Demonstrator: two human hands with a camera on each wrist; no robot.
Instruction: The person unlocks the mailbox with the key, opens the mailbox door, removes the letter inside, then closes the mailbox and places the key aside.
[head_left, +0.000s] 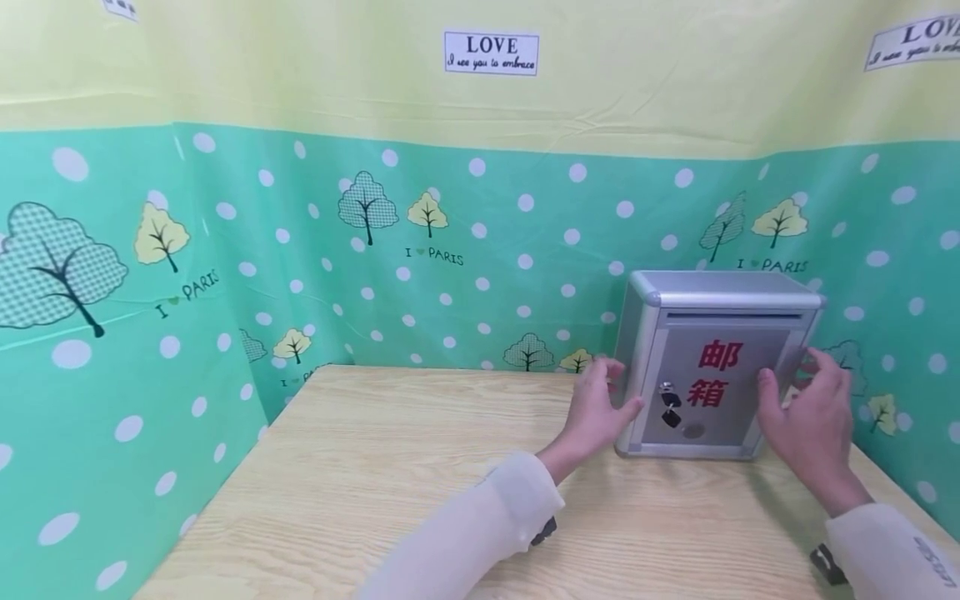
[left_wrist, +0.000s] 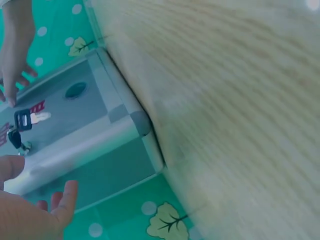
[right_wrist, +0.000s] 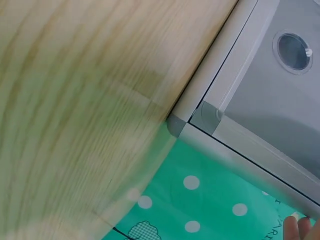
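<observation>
A grey metal mailbox point(head_left: 738, 417) with red characters stands upright at the right of the wooden table. Two small keys point(head_left: 671, 408) hang from the lock on its front door. Beside its left edge is my left hand point(head_left: 592, 408), fingers and thumb spread apart. My right hand point(head_left: 813, 412) is at the opposite side, thumb before the front edge and fingers loosely bent beside the box. Whether either hand touches the metal I cannot tell. The right wrist view shows the box's lower corner and round window point(right_wrist: 293, 51), with only fingertips point(right_wrist: 295, 227) at the edge.
The light wooden table point(head_left: 360, 467) extends left and toward me. A green and yellow printed curtain point(head_left: 450, 292) hangs behind the table and along both sides, close behind the mailbox.
</observation>
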